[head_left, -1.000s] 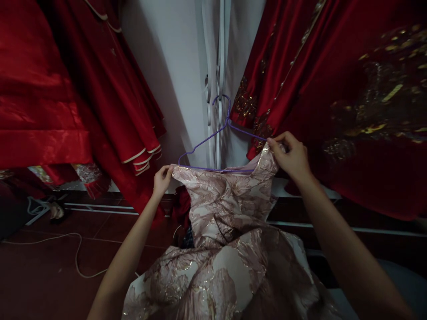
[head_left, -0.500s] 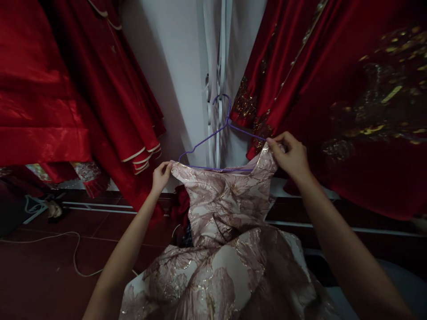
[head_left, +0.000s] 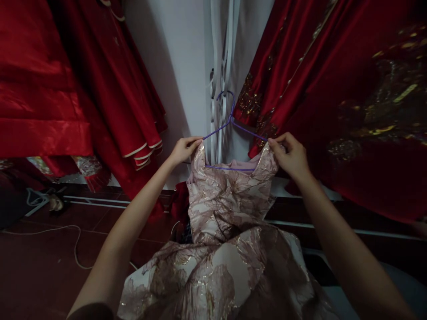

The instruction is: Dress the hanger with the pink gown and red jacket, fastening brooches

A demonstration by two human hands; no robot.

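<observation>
A pale pink dress (head_left: 230,191) with a metallic floral pattern spreads out in front of me, its bodice up and its full skirt bunched below. A thin purple clothes hanger (head_left: 231,119) sits in its neckline, hook upward. My left hand (head_left: 184,150) is closed on the dress's left strap, over the hanger's left arm. At the other shoulder, my right hand (head_left: 291,155) pinches the right strap against the hanger's right arm. The hanger's bottom bar shows across the neck opening.
Red garments (head_left: 110,89) hang at the left, and red clothes with gold decoration (head_left: 300,80) at the right. White metal rack uprights (head_left: 220,53) stand by the wall between them. A cable (head_left: 78,249) lies on the dark red floor, with shoes (head_left: 55,203) farther off.
My left hand has moved up and to the right, bringing the left strap onto the hanger's left arm. My right hand has stayed at the right strap.
</observation>
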